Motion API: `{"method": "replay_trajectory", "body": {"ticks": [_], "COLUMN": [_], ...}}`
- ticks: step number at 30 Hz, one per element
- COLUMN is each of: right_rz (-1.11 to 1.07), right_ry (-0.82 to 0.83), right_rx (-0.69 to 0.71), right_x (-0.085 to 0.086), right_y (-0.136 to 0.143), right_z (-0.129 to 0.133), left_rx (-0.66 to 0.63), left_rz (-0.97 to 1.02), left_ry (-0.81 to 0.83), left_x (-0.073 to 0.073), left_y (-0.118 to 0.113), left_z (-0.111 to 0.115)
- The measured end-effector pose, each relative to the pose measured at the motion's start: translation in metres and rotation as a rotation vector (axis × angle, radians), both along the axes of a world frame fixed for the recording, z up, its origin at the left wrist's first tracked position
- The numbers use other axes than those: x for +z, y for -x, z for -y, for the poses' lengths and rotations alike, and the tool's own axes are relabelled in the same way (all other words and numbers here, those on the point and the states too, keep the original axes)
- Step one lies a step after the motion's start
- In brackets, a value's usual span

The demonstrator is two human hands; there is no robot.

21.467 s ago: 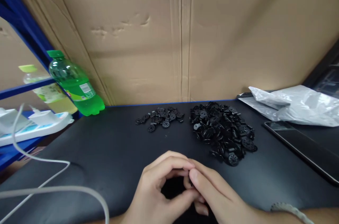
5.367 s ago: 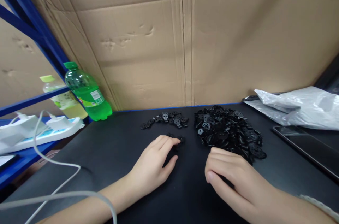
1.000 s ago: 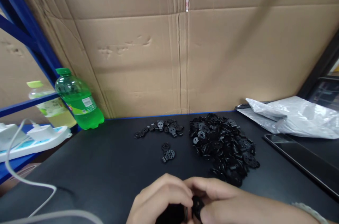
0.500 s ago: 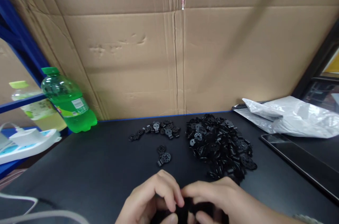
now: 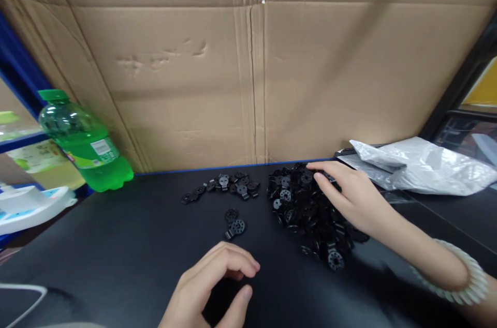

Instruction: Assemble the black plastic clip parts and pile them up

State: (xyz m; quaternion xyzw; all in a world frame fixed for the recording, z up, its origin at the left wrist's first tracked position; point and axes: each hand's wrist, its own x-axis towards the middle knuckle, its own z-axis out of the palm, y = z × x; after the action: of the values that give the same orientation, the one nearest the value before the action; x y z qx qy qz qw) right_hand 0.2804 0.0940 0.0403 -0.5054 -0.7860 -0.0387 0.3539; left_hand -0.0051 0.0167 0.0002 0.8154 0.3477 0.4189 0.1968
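My right hand (image 5: 351, 196) reaches over a heap of small black plastic parts (image 5: 298, 214). Its thumb and forefinger are apart at the upper edge of the heap, and I see nothing held between them. Each part has a round perforated disc with a short tab. Near the front edge, my left hand (image 5: 217, 281) is curved above the black tabletop (image 5: 135, 250), with a gap between thumb and fingers. The space inside its palm is dark, and no part can be made out there. A single perforated disc part (image 5: 335, 259) lies at the heap's near edge.
A loose row of similar parts (image 5: 223, 183) lies left of the heap, with a pair of parts (image 5: 235, 224) nearer. A green bottle (image 5: 91, 147) and a white power strip (image 5: 34, 209) stand left. At right is a plastic bag (image 5: 423, 167). Cardboard (image 5: 186, 79) walls the back.
My hands have parted. The right has moved up and right from the front edge to the heap; the left stays low, its fingers opened. A disc part now shows at the heap's near edge.
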Motion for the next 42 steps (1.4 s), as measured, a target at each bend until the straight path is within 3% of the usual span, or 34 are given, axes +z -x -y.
{"method": "replay_trajectory", "body": {"ticks": [3, 6, 13, 19, 25, 28, 32, 36, 42], "right_rz": [-0.027, -0.081, -0.096, -0.086, -0.245, -0.295, -0.397, -0.615, -0.809], "right_ry": [-0.016, -0.070, 0.129, 0.354, 0.532, 0.614, 0.923, 1.273, 1.404], "right_rx": [0.025, 0.138, 0.424, 0.503, 0.470, 0.448, 0.436, 0.423, 0.577], "right_x": [-0.001, 0.000, -0.001, -0.005, -0.008, -0.004, -0.008, -0.017, -0.021], "right_y": [0.005, 0.013, 0.039, 0.054, 0.059, 0.061, 0.065, 0.070, 0.078], "right_z": [0.008, 0.022, 0.061, 0.074, 0.077, 0.081, 0.081, 0.081, 0.082], "left_rx": [0.059, 0.160, 0.249, 0.041, -0.020, 0.010, -0.008, -0.052, -0.151], "left_rz": [-0.091, -0.258, -0.560, -0.412, -0.330, -0.283, -0.180, -0.016, 0.106], "left_ry": [-0.066, -0.108, -0.123, -0.025, 0.015, 0.042, 0.087, 0.040, 0.053], "left_x": [0.003, 0.006, -0.002, 0.001, 0.005, 0.002, 0.001, 0.011, 0.014], "left_y": [0.005, 0.010, 0.018, 0.014, 0.013, 0.014, 0.010, -0.001, -0.011], "left_z": [-0.005, -0.014, -0.030, -0.028, -0.025, -0.026, -0.017, -0.001, 0.012]}}
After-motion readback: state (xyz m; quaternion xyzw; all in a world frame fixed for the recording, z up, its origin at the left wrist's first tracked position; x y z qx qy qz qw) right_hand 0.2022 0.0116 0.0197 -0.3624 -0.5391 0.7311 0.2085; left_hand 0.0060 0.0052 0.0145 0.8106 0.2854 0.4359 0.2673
